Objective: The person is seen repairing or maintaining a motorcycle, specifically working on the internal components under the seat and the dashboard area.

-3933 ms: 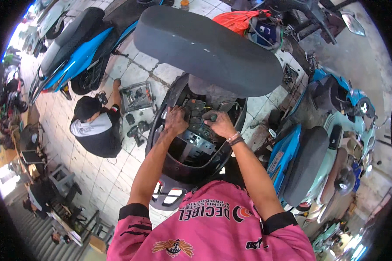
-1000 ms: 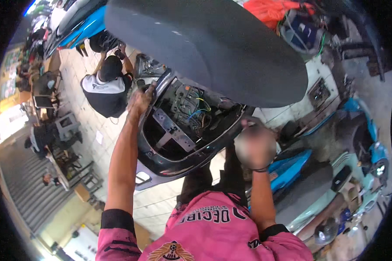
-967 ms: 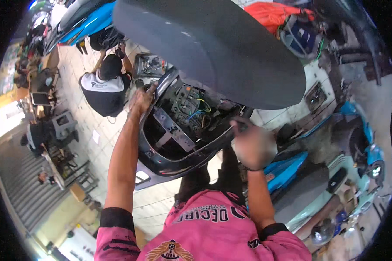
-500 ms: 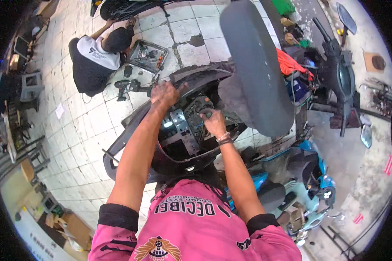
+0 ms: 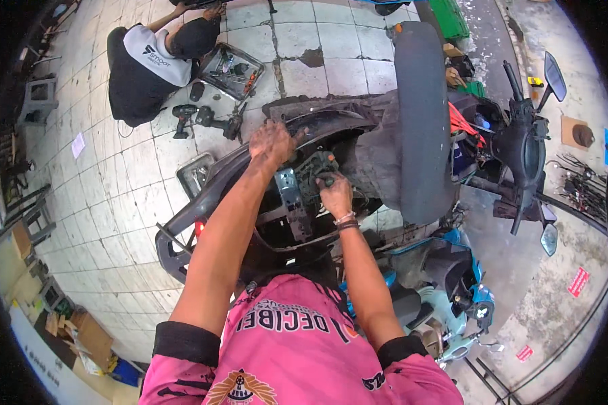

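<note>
Left hand loosely spread on scooter body; right hand pinching small dark piece. 2 drills beyond left.

On the white tiled floor lie a tool tray, two power tools and paper.

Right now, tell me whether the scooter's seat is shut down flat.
No, the seat stands raised, leaving the scooter open beside the right hand.

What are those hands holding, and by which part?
The right hand pinches a small dark piece, too hidden to tell by which part. The left hand just rests on the scooter's body.
</note>
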A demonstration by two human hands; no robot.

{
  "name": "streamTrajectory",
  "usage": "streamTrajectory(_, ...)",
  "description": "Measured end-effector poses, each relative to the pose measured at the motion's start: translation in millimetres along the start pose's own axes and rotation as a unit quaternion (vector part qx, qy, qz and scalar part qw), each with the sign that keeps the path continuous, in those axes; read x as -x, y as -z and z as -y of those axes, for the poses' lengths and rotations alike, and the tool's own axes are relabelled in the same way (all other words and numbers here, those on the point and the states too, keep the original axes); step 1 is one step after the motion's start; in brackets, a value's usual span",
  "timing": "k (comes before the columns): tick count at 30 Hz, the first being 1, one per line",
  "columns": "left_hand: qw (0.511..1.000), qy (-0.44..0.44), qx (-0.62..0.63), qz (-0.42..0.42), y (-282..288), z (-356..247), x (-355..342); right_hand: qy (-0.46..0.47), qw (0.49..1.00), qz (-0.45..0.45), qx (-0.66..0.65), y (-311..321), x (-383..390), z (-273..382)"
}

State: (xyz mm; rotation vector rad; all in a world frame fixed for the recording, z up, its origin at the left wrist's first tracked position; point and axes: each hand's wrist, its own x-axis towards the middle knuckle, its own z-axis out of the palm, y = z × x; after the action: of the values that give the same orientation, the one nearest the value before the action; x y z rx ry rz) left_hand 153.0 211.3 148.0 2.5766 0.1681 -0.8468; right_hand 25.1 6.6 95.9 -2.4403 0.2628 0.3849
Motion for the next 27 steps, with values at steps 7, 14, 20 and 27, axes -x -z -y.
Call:
streamTrajectory(7, 1.0, 0.0, 0.002, -0.001, -3.3, 1.9, -3.7, 0.004, 0.998, -0.055, 0.033, -5.4, 10.5, 4.6)
streamTrajectory(14, 0.999, -0.006, -0.032, -0.009, -5.0, 0.4, -3.1, 0.015, 0.998, -0.062, -0.002, -14.4, 5.2, -11.1)
streamTrajectory(20, 0.999, -0.005, -0.036, -0.022, -6.4, -0.6, -2.6, -0.014, 0.995, -0.043, -0.086, -4.1, 4.2, -9.4)
streamTrajectory(27, 0.999, 0.002, -0.044, -0.01, -7.1, -1.0, -3.1, 0.024, 0.994, 0.018, -0.102, -7.9, -11.2, -19.5)
